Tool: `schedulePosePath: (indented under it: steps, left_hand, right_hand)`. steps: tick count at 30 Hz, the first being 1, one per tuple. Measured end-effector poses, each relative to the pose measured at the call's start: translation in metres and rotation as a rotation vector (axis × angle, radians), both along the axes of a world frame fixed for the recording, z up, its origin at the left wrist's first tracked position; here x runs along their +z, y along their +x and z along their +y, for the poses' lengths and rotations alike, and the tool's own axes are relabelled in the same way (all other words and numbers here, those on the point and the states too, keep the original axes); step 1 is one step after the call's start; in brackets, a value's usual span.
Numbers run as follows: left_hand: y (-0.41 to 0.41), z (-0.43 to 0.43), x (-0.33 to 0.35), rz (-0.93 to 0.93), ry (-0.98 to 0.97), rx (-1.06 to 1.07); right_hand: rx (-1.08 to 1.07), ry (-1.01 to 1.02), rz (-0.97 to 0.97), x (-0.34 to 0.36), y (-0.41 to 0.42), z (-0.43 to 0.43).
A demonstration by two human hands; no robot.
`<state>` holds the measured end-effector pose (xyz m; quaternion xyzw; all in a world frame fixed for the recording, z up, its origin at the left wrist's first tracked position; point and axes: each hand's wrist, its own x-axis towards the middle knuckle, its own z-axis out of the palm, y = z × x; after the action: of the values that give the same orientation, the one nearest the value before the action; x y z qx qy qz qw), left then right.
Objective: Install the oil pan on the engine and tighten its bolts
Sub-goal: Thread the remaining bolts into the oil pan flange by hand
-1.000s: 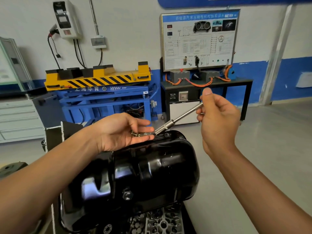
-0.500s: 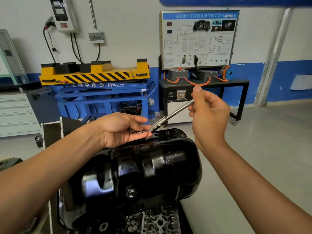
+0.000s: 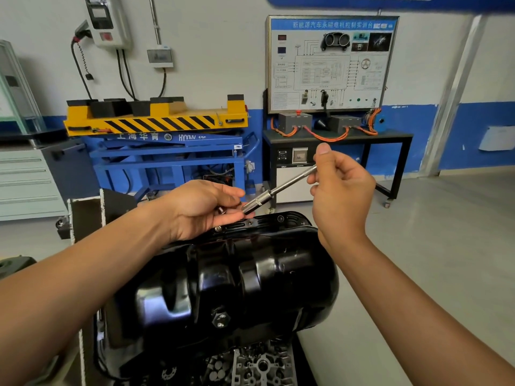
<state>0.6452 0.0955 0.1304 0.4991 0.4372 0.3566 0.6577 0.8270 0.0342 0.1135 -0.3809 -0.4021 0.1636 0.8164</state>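
Observation:
A glossy black oil pan (image 3: pixel 250 282) sits on the engine (image 3: pixel 259 369), whose grey metal shows at the bottom. A drain plug (image 3: pixel 220 320) faces me on its side. My left hand (image 3: pixel 200 210) hovers over the pan's far flange, palm turned up, holding small bolts (image 3: pixel 221 210) in its fingers. My right hand (image 3: pixel 341 196) grips the knurled shaft of a socket driver (image 3: pixel 278 189), raised above the pan. The driver's socket end points down-left and meets the bolts in my left palm.
A blue lift table with a yellow striped top (image 3: pixel 156 121) stands behind the engine. To its right is a black bench (image 3: pixel 340 137) with a training panel (image 3: pixel 331 62) and orange cables. Grey drawers (image 3: pixel 25 179) stand at the left. Bare floor lies to the right.
Both hands have stayed above the pan's far edge. My left palm has turned up and opened more, showing a bolt, and the socket tip rests against it.

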Motion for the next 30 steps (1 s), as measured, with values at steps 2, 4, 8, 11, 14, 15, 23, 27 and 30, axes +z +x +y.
schedulePosePath:
  steps: [2,4,8,11,14,15,23,27,30]
  left_hand:
    - [0.001,-0.002,0.0,0.055,0.004,-0.012]
    - [0.002,-0.003,-0.001,0.114,0.016,-0.034]
    - [0.003,0.0,-0.002,0.241,0.086,-0.1]
    - [0.004,0.003,-0.003,0.257,0.112,-0.145]
    - [0.003,0.005,-0.005,0.292,0.149,-0.194]
    - [0.002,0.006,-0.005,0.307,0.162,-0.219]
    - [-0.006,0.009,-0.012,0.449,0.575,-0.401]
    - [-0.006,0.011,-0.015,0.325,0.566,-0.486]
    - [-0.004,0.013,-0.016,0.137,0.338,-0.468]
  right_hand:
    - [-0.002,0.005,-0.002,0.0,0.0,0.0]
    - [-0.01,0.011,-0.008,0.0,0.0,0.0]
    - [-0.027,0.019,-0.012,-0.001,0.0,0.001]
    - [-0.045,0.034,-0.033,-0.003,0.001,0.001]
    - [-0.087,0.063,-0.08,-0.006,0.002,0.001]
    - [-0.095,0.067,-0.088,-0.007,0.002,0.001]
    - [-0.134,0.059,-0.112,-0.007,0.002,0.002]
    - [-0.151,0.041,-0.097,-0.007,0.002,0.001]
    - [-0.138,0.018,-0.058,-0.007,0.001,0.0]
